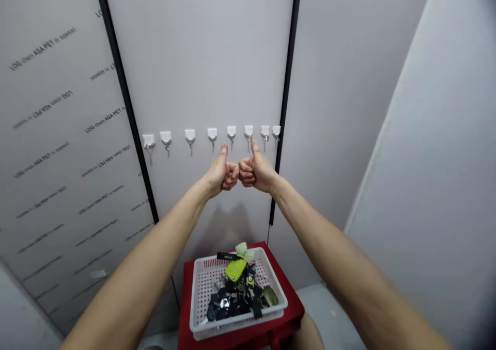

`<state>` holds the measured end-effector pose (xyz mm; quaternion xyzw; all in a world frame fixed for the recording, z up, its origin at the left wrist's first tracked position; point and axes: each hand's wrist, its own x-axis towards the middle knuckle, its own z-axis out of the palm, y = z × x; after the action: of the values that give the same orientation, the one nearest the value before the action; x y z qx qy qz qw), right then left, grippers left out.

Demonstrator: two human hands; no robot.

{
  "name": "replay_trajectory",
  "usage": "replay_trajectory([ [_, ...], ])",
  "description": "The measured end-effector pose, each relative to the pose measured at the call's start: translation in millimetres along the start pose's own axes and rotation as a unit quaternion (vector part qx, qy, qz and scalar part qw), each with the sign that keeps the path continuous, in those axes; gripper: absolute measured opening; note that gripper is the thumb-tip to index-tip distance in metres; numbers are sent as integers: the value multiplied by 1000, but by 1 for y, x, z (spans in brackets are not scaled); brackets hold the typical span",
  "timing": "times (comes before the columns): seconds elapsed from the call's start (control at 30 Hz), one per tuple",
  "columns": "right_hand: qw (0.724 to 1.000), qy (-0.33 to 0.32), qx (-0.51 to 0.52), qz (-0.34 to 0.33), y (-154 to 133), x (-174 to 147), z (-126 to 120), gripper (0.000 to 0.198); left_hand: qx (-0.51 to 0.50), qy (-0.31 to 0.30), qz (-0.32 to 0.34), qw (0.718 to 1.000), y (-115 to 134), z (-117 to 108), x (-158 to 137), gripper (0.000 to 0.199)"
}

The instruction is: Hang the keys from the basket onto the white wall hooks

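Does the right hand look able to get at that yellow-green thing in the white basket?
Probably yes: the right hand seems empty, and the yellow-green thing lies mostly uncovered in the open white basket, though the hand would have to reach down.

The hook plates [212, 132] and basket [232, 323] are white, the stool [292, 314] red, the pouch [235, 270] lime, the bow [244, 251] pale-green checked.

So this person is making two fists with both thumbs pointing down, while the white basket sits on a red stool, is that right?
Not quite: the left hand and right hand have their thumbs pointing up, as the head view shows. Both are indeed fists, and the white basket does sit on a red stool.
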<state>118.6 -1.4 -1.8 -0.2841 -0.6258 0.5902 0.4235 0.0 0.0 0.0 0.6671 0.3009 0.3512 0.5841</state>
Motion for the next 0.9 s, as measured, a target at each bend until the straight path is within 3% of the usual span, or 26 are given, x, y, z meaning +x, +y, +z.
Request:
replay_trajectory([
  [0.3, 998, 31, -21, 47, 21, -5, 0, 53, -15, -17, -34, 999, -25, 0, 0, 61],
  [0.67, 997, 17, -23, 69, 48, -4, -6, 53, -6, -10, -66, 998, -52, 0, 2, 60],
  [0.8, 992, 38, -80, 89, 86, -15, -9, 54, 51, 43, -76, 995, -93, -2, -6, 59],
  [0.9, 964, 77, -226, 116, 133, -32, -17, 46, 203, 118, -75, 969, -141, -8, -20, 46],
])
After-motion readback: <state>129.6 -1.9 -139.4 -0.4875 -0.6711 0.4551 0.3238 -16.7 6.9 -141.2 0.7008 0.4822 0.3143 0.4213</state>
